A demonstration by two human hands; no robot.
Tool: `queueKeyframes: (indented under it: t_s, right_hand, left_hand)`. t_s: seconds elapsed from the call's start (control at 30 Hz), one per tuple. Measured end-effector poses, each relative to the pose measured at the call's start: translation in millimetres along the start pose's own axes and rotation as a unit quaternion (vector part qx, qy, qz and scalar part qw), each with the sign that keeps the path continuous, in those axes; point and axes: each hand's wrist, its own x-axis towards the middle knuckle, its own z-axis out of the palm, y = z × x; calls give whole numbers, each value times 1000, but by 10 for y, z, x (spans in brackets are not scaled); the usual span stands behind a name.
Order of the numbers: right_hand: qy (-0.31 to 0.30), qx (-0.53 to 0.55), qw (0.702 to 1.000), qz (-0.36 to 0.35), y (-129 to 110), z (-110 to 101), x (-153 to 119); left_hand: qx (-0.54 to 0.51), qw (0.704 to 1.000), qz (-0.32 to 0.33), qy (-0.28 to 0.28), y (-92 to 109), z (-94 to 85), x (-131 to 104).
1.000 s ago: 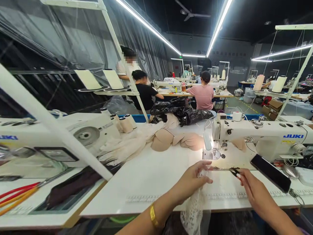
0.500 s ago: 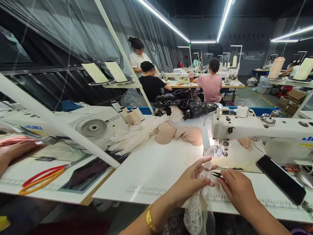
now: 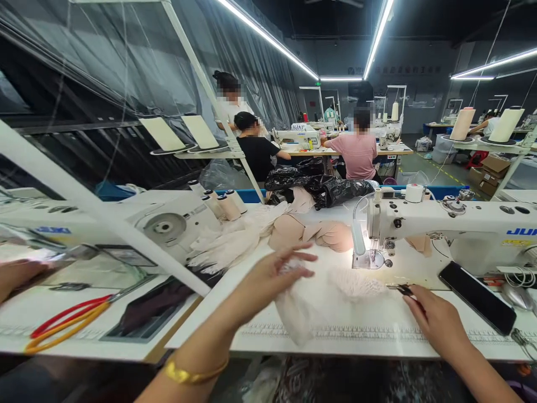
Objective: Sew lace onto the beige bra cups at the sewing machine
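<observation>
My left hand [image 3: 272, 277] is over the table with its fingers stretched and apart. Pale lace fabric [image 3: 296, 319] hangs blurred beside its palm and below it; whether any is pinched is unclear. Another blurred part of the lace [image 3: 354, 284] spreads over the tabletop between my hands. My right hand [image 3: 436, 322] is closed around small black snips [image 3: 403, 289], their tips pointing left toward the lace. Just beyond stands the white sewing machine [image 3: 444, 224], its needle area lit. Beige cup-shaped pieces [image 3: 287, 232] lie behind my left hand.
A black phone [image 3: 478, 296] lies right of my right hand. Whitish fabric [image 3: 230, 240], thread cones [image 3: 229, 206] and a black plastic bag [image 3: 323, 182] sit toward the back. At left are red-orange scissors [image 3: 69, 322], a slanted white pole [image 3: 104, 215] and another person's hand [image 3: 19, 277].
My left hand has moved left and up, away from the snips. The lace has come up from the table's front edge onto and above the tabletop. My right hand has shifted slightly right.
</observation>
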Motion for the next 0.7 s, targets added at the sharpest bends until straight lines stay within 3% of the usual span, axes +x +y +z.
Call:
queueKeyframes:
  t_s: [0.07,0.13,0.2,0.3,0.37,0.47,0.57,0.7]
  right_hand:
    - [-27,-67,997,25,178,-27,-81]
    - [-29,-139,989,29,262,-107,-113]
    - [6,-190,982,19,217,-210,-90]
    - [52,-152,987,-22,-99,-264,40]
    - [25,-48,996,-66,-407,-173,170]
    - [-57,73,994,-60,-807,74,377]
    - [-74,117,990,-32,-987,221,525]
    - [-74,246,966,40,-1003,102,568]
  left_hand:
    - [150,979,39,136,-79,-279,36]
    - [249,943,96,200,-216,-350,77]
    - [270,935,161,164,-391,-210,114]
    - [258,933,250,24,-645,249,180]
    - [259,923,279,-56,-751,582,247]
    - [229,931,267,-100,-775,929,361]
    - [198,944,247,-92,-692,1014,408]
    - [111,969,201,-92,-564,878,291]
